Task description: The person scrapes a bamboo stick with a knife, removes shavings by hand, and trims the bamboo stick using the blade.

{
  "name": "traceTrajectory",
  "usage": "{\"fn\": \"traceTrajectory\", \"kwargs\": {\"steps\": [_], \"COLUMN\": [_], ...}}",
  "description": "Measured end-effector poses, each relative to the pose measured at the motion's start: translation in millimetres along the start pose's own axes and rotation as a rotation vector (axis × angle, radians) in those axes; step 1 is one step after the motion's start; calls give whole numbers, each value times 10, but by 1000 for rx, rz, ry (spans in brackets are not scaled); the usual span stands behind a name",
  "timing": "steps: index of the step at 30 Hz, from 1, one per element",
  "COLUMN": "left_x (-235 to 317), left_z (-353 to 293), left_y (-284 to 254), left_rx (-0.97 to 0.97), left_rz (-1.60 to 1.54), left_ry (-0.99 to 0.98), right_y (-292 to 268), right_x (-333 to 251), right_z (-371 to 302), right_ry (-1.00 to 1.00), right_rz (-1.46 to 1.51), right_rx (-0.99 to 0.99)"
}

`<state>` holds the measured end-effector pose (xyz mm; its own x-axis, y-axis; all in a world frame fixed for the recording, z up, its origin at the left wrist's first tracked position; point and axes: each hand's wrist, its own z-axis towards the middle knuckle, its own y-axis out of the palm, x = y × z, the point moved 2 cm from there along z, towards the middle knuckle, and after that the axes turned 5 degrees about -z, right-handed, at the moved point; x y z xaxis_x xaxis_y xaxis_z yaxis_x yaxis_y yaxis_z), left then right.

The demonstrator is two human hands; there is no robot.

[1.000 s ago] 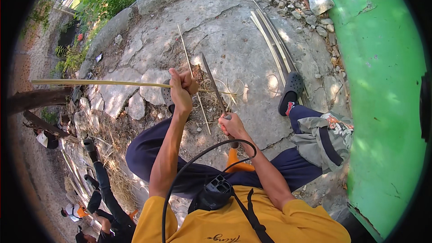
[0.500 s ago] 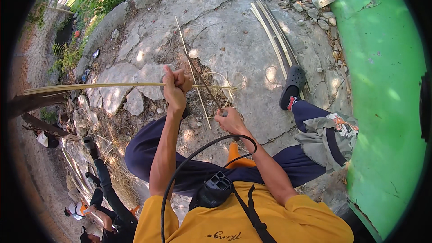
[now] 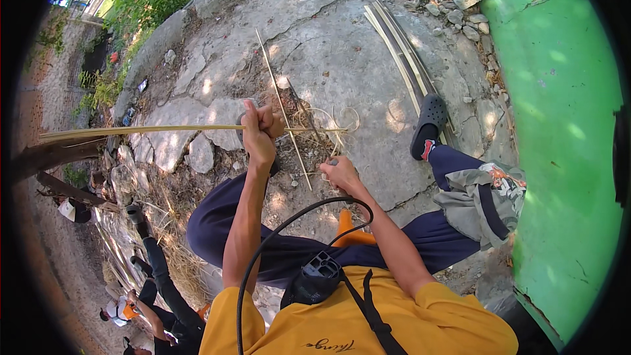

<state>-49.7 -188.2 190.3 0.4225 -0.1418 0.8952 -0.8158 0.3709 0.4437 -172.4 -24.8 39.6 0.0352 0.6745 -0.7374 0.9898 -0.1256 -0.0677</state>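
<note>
My left hand (image 3: 261, 133) is closed round a long, pale bamboo strip (image 3: 144, 129). The strip runs level far out to the left, and its short right end sticks out past my fist. In my closed right hand (image 3: 341, 175), lower and to the right, is the handle of a long dark knife (image 3: 306, 116). Its blade slants up and leftward, crossing near the strip's right end; whether they touch I cannot tell. Thin curled shavings (image 3: 346, 118) cluster around that end. Another slender bamboo strip (image 3: 279, 92) lies on the ground just beyond my left hand.
Several long bamboo strips (image 3: 397, 46) lie on the cracked concrete (image 3: 328, 26) beside my dark clog (image 3: 430, 121). A green wall (image 3: 552, 144) borders the right. Left, a dark wooden log (image 3: 56, 158) lies under the held strip. Other people (image 3: 158, 302) sit at lower left.
My right hand has shifted slightly to the right, and the knife blade has swung a little more upright, showing less of its length. My left hand keeps its hold on the bamboo strip.
</note>
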Motion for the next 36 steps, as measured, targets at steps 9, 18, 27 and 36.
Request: {"fn": "traceTrajectory", "kwargs": {"steps": [9, 18, 27, 36], "left_x": [16, -36, 31, -36], "left_z": [28, 66, 69, 109], "left_y": [10, -14, 2, -81], "left_rx": [-45, 67, 102, 119], "left_rz": [51, 33, -18, -43], "left_ry": [-9, 50, 31, 50], "right_y": [-6, -11, 274, 41], "right_x": [-38, 359, 92, 216], "right_z": [-20, 321, 100, 278], "right_ry": [-41, 105, -204, -39], "right_rz": [23, 55, 32, -164], "right_rx": [-1, 85, 172, 200]}}
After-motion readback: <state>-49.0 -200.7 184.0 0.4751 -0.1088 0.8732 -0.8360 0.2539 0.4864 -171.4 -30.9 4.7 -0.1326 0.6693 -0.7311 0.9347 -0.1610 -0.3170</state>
